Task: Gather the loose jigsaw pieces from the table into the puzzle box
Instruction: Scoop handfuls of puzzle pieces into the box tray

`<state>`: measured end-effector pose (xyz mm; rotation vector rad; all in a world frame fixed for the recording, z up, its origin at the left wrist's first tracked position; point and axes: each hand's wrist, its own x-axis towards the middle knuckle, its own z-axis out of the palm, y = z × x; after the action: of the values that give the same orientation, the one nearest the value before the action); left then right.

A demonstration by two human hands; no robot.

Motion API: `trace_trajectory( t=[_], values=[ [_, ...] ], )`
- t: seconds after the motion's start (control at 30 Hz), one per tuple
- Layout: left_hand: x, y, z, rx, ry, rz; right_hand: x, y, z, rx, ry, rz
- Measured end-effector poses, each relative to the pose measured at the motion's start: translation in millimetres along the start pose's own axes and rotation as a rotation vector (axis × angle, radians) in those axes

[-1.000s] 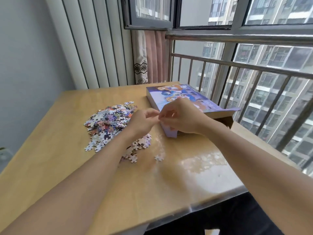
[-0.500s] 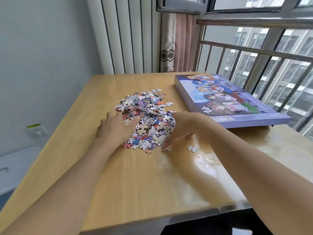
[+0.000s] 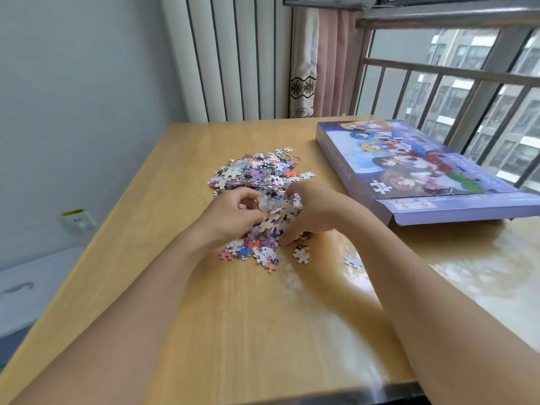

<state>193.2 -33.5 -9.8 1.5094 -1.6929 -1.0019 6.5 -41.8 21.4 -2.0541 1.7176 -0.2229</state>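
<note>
A heap of loose jigsaw pieces [image 3: 257, 173] lies in the middle of the wooden table [image 3: 233, 317]. My left hand [image 3: 230, 214] and my right hand [image 3: 309, 211] are cupped against each other at the near side of the heap, fingers curled round a bunch of pieces pressed between them. A few pieces lie apart: one [image 3: 301, 255] just right of the heap and one [image 3: 353, 261] further right. The purple puzzle box [image 3: 409, 171], with a cartoon picture on top, lies at the table's right; its near end flap hangs open.
A window with a metal railing [image 3: 438, 71] runs behind the box. White vertical blinds and a pink curtain [image 3: 333, 62] stand at the table's far edge. A wall socket [image 3: 76, 220] and a white bin lid [image 3: 26, 287] lie to the left, below table height.
My hands left the box end, spread flat on either side of the heap, and now have drawn together, scooping up a bunch of pieces. The view has swung left.
</note>
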Motion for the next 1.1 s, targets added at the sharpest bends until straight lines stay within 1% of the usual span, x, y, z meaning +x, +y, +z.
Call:
trace_trajectory(
  t=[0.1,0.23,0.37,0.57,0.7,0.77,0.93,1.1],
  values=[
    [2,-3,3,-0.054,0.012,0.085,3,5,1,0.044,0.025,-0.019],
    [6,-4,8,-0.117,0.038,0.132,7,12,3,0.116,0.055,-0.048],
    [11,-5,12,-0.188,0.076,0.133,11,17,5,0.247,0.067,-0.036],
    [21,-7,13,-0.312,0.170,0.118,17,18,7,0.523,0.064,0.012],
    [22,-4,16,-0.380,0.154,0.093,21,19,9,0.623,0.091,0.010],
    [22,-3,16,-0.371,0.128,0.093,17,19,8,0.587,0.105,-0.024],
    [22,-1,19,-0.279,0.067,0.125,15,19,7,0.440,0.210,-0.139],
    [19,4,22,-0.247,0.059,0.117,14,16,11,0.237,0.319,-0.256]
  ],
)
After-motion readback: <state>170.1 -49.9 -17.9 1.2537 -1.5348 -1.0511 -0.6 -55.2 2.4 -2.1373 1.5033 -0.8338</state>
